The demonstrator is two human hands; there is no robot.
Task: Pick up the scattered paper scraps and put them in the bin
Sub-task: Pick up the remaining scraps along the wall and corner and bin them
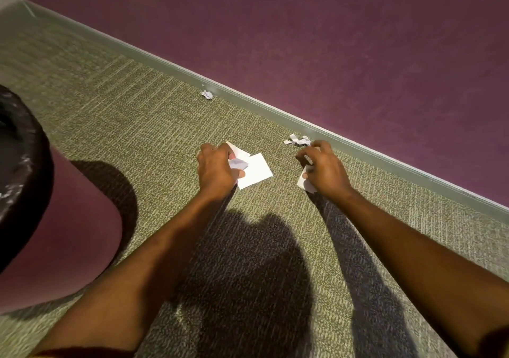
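Note:
My left hand is down on the green carpet, fingers closed on a crumpled white scrap, with flat white paper pieces lying under and beside it. My right hand is closed on another white paper piece that sticks out below the fingers. Just beyond the right hand lie torn crumpled scraps near the skirting. A further small crumpled scrap sits farther left along the wall. The bin, maroon with a black liner, stands at the left.
A purple wall with a grey-green skirting board runs diagonally behind the scraps. Green patterned carpet lies between the bin and my hands. Shadows of my arms and head fall on the near carpet.

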